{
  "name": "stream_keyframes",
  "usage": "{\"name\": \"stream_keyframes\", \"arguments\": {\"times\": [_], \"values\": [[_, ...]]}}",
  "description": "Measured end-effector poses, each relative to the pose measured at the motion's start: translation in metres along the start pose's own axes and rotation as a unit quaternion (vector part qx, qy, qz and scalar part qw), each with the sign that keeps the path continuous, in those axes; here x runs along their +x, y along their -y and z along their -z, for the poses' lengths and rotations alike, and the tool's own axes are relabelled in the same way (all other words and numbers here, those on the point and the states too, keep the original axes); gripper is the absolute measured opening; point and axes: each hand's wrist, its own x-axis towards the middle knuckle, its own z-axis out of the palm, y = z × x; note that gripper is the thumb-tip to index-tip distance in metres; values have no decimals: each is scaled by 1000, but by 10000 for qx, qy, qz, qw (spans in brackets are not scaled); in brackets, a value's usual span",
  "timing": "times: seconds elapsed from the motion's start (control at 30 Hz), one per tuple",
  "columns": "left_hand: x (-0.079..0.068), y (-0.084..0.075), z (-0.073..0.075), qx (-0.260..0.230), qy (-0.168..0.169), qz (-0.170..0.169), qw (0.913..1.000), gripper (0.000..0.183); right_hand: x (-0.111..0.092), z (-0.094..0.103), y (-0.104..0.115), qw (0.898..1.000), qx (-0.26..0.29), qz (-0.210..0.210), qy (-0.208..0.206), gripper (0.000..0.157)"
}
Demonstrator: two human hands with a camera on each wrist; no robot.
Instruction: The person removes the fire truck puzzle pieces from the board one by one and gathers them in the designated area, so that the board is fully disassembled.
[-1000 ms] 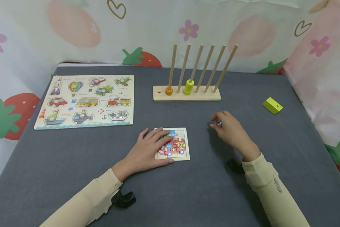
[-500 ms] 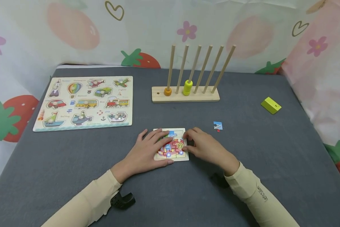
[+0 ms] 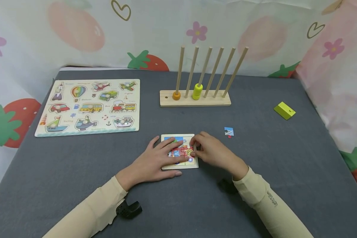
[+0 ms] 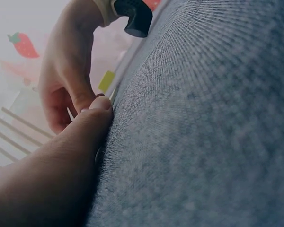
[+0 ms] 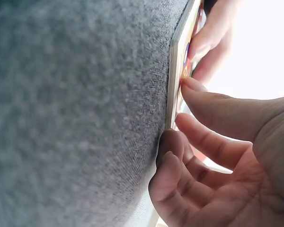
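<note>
A small jigsaw board (image 3: 178, 138) with a colourful picture lies on the grey cloth in the middle front. My left hand (image 3: 161, 156) lies flat across its left half, fingers straight and pressing it down; in the left wrist view only its thumb (image 4: 92, 118) shows, on the cloth. My right hand (image 3: 200, 149) is at the board's right edge with curled fingers. In the right wrist view its fingertips (image 5: 194, 87) sit on the board's face (image 5: 176, 80) and the thumb is against the board's side. A loose blue jigsaw piece (image 3: 229, 132) lies to the right of the right hand.
A wooden peg rack (image 3: 195, 99) with an orange ring and a yellow ring stands behind the board. A large vehicle puzzle board (image 3: 89, 106) lies at the back left. A yellow block (image 3: 284, 110) sits at the right. Patterned curtains close in three sides.
My right hand left the blue piece on the cloth and moved left to the small board's right edge. My left hand stayed on the board, fingers sliding a little further across.
</note>
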Motion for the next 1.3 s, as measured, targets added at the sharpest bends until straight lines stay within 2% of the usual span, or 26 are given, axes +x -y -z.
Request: {"name": "stream_keyframes", "arguments": {"times": [0.5, 0.9, 1.07, 1.3], "values": [[2, -3, 0, 64, -43, 150, 9999, 46, 2, -2, 4, 9997, 19, -236, -45, 16], [3, -4, 1, -27, 28, 291, 9996, 44, 3, -1, 7, 9992, 59, -278, -273, 11], [3, -4, 2, -46, 57, 299, 9995, 44, 6, -1, 8, 9980, 362, -463, -245, 9], [3, -5, 2, -40, 93, 323, 9994, 44, 6, -1, 8, 9906, 895, -983, -333, 8]]}}
